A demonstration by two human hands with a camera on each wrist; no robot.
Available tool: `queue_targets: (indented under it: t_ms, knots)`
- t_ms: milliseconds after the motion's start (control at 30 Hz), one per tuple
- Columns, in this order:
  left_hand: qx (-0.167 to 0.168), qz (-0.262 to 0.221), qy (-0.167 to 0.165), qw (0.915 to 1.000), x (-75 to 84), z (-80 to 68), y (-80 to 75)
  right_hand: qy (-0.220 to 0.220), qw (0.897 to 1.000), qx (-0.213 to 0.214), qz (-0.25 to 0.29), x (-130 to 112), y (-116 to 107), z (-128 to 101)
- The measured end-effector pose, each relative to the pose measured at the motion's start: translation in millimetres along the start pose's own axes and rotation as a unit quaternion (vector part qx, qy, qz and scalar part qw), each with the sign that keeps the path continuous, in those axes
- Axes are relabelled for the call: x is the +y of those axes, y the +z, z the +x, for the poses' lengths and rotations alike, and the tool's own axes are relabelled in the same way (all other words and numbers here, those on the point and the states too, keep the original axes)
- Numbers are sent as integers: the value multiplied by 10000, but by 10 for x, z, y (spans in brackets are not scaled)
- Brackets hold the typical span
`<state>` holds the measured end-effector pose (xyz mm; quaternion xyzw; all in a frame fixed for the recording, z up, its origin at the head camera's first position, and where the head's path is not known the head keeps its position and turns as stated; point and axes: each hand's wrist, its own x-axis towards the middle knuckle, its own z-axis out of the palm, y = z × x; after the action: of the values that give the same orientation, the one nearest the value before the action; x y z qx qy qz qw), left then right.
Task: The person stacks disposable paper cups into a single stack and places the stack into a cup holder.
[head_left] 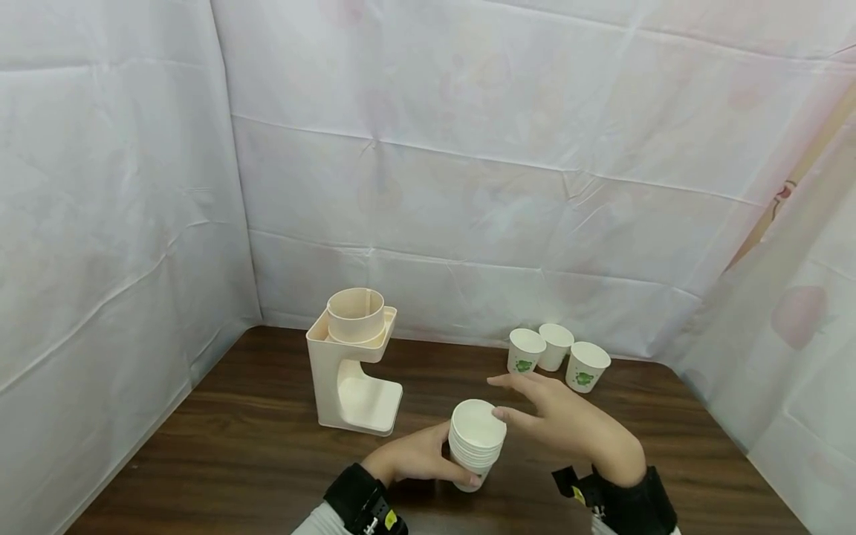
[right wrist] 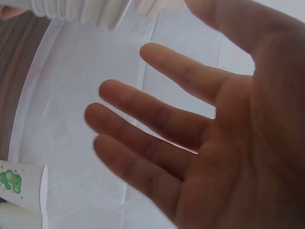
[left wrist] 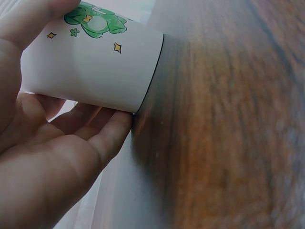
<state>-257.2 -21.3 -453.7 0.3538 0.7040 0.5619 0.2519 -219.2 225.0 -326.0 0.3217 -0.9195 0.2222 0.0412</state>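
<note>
Left hand (head_left: 417,457) curls round the stacked paper cups (head_left: 476,438) at lower centre; right hand (head_left: 568,423) hovers beside them, fingers spread wide — dark wooden table (head_left: 234,446), white sheet walls (head_left: 468,186) behind.

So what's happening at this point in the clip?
A person's left hand grips a stack of white paper cups just above the dark wooden table. The right hand is open, fingers spread, its thumb at the stack's top rim. A cream cup dispenser stands behind on the left, and three single paper cups with green prints sit near the back wall.
</note>
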Motion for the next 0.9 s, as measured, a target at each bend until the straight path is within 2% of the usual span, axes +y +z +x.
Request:
queue_targets:
  t_ms: [267, 500, 900]
  knots:
    - [10, 38, 178, 9998, -24, 13, -4, 34, 9979, 632, -97, 151, -41, 47]
    - [182, 51, -24, 9998, 10, -6, 12, -81, 9886, 1279, -791, 297, 8, 143]
    - [182, 27, -53, 9998, -5, 0, 32, 36, 9827, 1616, -905, 535, 95, 156]
